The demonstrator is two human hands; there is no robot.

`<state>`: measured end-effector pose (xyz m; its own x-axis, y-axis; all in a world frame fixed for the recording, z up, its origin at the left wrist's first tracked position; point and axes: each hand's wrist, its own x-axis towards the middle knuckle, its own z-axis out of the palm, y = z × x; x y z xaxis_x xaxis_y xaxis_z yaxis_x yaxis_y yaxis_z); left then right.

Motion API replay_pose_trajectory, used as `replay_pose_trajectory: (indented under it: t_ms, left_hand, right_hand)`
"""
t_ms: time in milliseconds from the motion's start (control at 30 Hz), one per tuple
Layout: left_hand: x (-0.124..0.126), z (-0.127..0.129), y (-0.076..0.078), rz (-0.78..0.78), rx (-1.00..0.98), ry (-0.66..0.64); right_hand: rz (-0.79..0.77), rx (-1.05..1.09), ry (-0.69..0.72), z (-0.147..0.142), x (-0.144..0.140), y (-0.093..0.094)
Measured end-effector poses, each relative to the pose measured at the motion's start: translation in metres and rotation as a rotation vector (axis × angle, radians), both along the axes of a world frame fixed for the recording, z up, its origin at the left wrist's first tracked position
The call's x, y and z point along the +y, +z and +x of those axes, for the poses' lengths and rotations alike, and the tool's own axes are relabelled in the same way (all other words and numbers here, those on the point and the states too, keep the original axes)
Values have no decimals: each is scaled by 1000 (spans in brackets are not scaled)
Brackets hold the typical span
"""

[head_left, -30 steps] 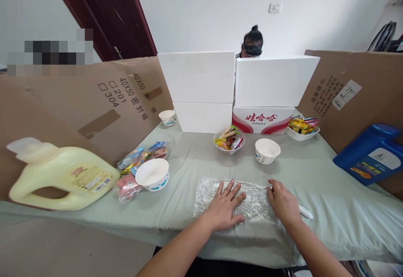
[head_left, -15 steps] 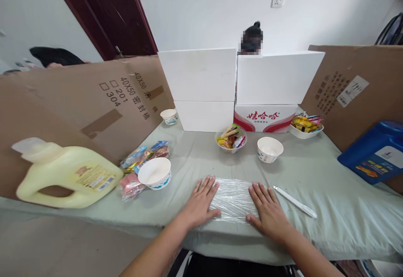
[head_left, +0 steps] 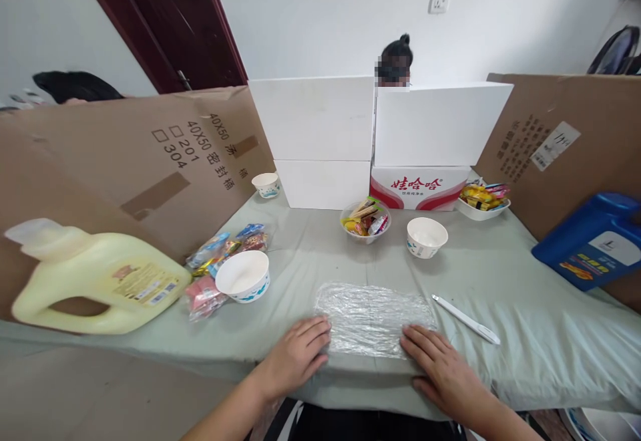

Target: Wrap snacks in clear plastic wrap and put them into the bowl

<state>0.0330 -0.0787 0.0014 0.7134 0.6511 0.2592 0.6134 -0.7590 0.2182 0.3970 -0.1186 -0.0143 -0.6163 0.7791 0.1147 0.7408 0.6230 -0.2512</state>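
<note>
Head | clear film [head_left: 368, 321] between left fingers [head_left: 313, 332] and right fingers [head_left: 423, 343], tips at its ends | both extended, unclenched

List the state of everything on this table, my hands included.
Plastic sheet: spread flat, wrinkled
Left hand: fingers at sheet's left edge
Right hand: fingers over sheet's right part
White tool: lying flat
Paper bowls: upright, uncovered
Clear bowl: filled with snacks
White dish: heaped with packets
Snack packs: piled
Boxes: stacked
Yellow jug: capped
Blue bottle: cap unclear
</note>
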Motion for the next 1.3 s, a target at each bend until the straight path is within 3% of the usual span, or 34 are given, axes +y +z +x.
replay_pose_trajectory:
  t_ms: [133, 300, 400, 533, 700, 867, 1067, 1200, 1300]
  left_hand:
    - [3, -7, -5, 65, -28, -23]
    - [7, 1, 3, 17, -95, 25]
    - [16, 8, 7, -47, -139, 128]
    - [43, 20, 4, -92, -87, 286]
    - [78, 44, -3, -102, 65, 468]
    - [91, 60, -4, -89, 164, 543]
    - [101, 66, -3, -69, 249, 544]
    - [103, 66, 8, -26, 260, 543]
    - [95, 73, 22, 31, 225, 554]
  right_hand:
    - [40, 90, -148, 11, -15, -1]
    - [-25, 200, -158, 9, -17, 18]
    - [-101, 268, -241, 10, -11, 21]
    - [-94, 301, -468, 10, 10, 12]
    - [36, 62, -644, 0, 40, -1]
    - [68, -34, -697, -7, 50, -5]
    - [82, -115, -750, -13, 52, -6]
    - [100, -137, -761, -8, 48, 0]
    - [235, -88, -709, -9, 44, 11]
